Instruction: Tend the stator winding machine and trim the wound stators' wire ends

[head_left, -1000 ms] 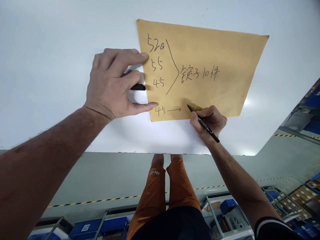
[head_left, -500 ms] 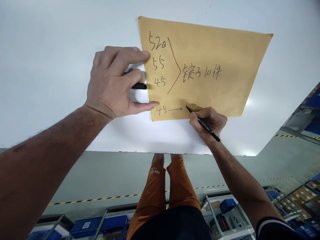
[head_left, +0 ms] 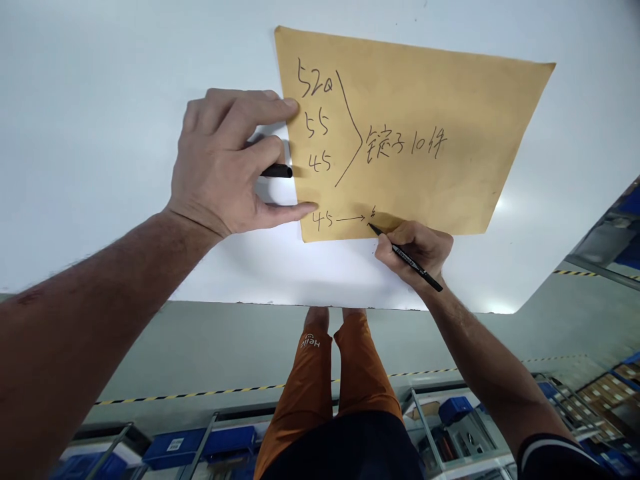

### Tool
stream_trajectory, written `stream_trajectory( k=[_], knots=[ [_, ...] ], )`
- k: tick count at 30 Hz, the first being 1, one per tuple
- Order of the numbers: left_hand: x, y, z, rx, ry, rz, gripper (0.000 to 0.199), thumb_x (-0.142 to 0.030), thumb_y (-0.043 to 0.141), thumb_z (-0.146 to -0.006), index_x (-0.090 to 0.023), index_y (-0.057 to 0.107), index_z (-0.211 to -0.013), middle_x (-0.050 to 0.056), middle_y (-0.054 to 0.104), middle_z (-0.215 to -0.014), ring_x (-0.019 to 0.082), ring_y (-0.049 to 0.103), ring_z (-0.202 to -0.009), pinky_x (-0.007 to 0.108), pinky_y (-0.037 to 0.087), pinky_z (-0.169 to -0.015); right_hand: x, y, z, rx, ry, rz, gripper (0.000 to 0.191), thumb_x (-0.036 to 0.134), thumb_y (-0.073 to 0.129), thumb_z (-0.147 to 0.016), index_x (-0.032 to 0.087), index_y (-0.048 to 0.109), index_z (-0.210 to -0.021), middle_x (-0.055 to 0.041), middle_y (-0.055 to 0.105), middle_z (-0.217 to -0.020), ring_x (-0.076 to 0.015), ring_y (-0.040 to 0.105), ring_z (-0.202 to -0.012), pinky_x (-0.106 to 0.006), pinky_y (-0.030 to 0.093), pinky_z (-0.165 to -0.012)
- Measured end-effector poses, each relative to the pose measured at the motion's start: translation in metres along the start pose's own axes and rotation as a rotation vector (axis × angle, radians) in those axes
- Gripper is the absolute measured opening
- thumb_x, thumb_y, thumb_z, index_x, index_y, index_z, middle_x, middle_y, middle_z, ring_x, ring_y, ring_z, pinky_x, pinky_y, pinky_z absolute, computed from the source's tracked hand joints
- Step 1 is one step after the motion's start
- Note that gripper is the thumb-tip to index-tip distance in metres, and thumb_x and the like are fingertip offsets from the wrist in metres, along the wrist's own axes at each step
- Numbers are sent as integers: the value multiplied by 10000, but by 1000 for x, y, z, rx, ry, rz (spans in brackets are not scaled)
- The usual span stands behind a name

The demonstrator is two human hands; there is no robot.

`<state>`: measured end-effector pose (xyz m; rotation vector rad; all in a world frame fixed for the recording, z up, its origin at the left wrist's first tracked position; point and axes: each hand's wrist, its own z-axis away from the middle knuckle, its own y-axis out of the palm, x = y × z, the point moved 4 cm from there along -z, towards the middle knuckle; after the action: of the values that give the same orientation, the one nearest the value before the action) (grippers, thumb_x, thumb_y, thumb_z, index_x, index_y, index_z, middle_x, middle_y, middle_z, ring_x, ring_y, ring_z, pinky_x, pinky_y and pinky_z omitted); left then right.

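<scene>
Tan paper sheet (head_left: 480,133), smooth and matte with slightly worn corners, lies flat on the white tabletop (head_left: 100,133) near its front edge, bearing dark handwriting: three stacked figures bracketed toward Chinese characters, and below them "45", an arrow and small strokes. Left hand (head_left: 220,153) half spread, fingertips on the sheet's left margin, black cap (head_left: 278,171) protruding beneath; cannot tell whether gripped. Right hand (head_left: 423,245) closed around a black pen (head_left: 409,260), tip at the strokes.
</scene>
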<state>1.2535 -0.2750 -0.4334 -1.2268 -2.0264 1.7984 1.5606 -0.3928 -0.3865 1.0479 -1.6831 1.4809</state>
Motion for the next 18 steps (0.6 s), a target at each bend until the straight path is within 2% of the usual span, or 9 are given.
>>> stream_trajectory(
  k=[7, 12, 18],
  knots=[
    [-4, -8, -4, 12, 5, -24, 652, -799, 916, -835, -298, 527, -983, 4, 653, -1719, 424, 665, -1458, 670, 502, -1060, -1, 1, -3, -231, 107, 20, 401, 321, 800, -1019, 281, 488, -771, 100, 436, -612, -80, 355, -514, -255, 371, -447],
    [-2, -8, -4, -69, 90, -35, 710, -846, 873, -863, -281, 456, -965, 30, 666, -1688, 424, 705, -1401, 635, 513, -930, 0, 1, -3, -227, 136, 51, 380, 364, 808, -1023, 284, 532, -775, 84, 488, -636, -91, 399, -533, -266, 419, -454],
    [-4, -9, -5, -69, 96, -33, 693, -826, 869, -896, -280, 451, -984, 42, 660, -1680, 425, 692, -1453, 635, 519, -958, 0, 1, -3, -161, 90, 25, 415, 242, 828, -938, 279, 472, -728, 87, 463, -614, -89, 376, -506, -287, 366, -450]
  ],
)
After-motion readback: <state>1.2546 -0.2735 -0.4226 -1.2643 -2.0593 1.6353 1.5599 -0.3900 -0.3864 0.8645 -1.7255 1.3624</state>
